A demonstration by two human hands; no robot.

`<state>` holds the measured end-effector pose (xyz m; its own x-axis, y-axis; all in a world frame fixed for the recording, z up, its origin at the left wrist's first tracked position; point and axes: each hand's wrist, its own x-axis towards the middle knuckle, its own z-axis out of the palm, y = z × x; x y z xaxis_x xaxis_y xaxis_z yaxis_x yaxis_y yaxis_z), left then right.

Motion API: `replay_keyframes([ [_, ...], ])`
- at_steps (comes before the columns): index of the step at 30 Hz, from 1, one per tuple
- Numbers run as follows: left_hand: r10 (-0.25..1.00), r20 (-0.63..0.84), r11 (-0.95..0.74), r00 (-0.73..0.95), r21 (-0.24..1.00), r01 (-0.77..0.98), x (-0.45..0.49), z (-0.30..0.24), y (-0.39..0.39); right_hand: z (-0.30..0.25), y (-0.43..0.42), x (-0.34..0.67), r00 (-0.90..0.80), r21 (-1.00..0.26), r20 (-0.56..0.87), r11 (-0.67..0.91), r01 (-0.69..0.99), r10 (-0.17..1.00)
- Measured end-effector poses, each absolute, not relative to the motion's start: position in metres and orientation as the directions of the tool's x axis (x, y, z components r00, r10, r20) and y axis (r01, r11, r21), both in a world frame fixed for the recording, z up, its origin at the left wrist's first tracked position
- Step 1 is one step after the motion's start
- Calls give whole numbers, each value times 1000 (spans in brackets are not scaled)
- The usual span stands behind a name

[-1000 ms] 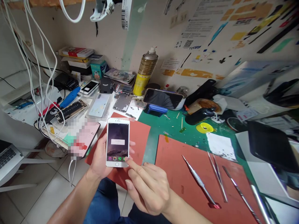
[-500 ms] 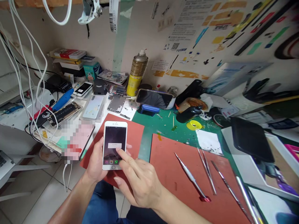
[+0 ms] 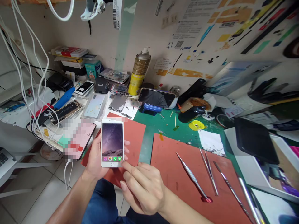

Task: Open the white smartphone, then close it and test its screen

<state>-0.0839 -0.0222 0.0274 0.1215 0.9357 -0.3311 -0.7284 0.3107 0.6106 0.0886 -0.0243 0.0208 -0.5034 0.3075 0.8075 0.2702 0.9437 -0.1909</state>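
My left hand [image 3: 94,161] grips a white smartphone [image 3: 112,142] upright over the edge of a red mat [image 3: 133,137]. Its screen is lit with a purple wallpaper and a row of icons at the bottom. My right hand [image 3: 142,186] hovers just below and right of the phone, index finger stretched out with its tip at the phone's lower right corner, the other fingers curled. It holds nothing.
A second red mat [image 3: 177,180] carries a metal spudger [image 3: 192,179], tweezers [image 3: 207,171] and a thin probe [image 3: 230,188]. Behind lie a phone on a blue stand [image 3: 156,98], a spray can [image 3: 138,71], opened phones [image 3: 65,112], white cables [image 3: 30,77] and a black case [image 3: 254,140].
The grey pop-up on the phone's screen has gone and the plain wallpaper shows. My right index finger has drawn back from the middle of the screen to the lower right corner.
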Motion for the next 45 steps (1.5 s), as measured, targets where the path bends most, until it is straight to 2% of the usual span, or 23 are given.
replay_keyframes([
  [12, 945, -308, 287, 107, 629, -722, -82, 29, -23, 17, -17, 86, -567, -187, 744, 925, 332, 354],
  [18, 946, -324, 227, 28, 596, -770, -81, 19, -23, 22, -3, 87, -506, -245, 716, 851, 465, 482],
  [23, 932, -351, 294, 87, 596, -747, -80, 19, -26, 27, -6, 86, -621, -102, 690, 899, 425, 372],
  [27, 943, -327, 263, 61, 620, -739, -79, 21, -27, 31, -2, 86, -488, -167, 730, 818, 550, 478],
  [32, 937, -337, 299, 91, 641, -707, -78, 21, -26, 31, 0, 85, -587, -67, 715, 873, 483, 380],
  [36, 932, -349, 309, 95, 636, -707, -79, 21, -26, 31, 0, 82, -451, -136, 761, 794, 592, 466],
  [41, 911, -408, 336, 56, 658, -674, -78, 22, -28, 33, -2, 77, -599, -55, 714, 881, 469, 363],
  [45, 919, -389, 318, 59, 645, -695, -78, 21, -29, 35, 1, 77, -488, -120, 746, 812, 571, 453],
])
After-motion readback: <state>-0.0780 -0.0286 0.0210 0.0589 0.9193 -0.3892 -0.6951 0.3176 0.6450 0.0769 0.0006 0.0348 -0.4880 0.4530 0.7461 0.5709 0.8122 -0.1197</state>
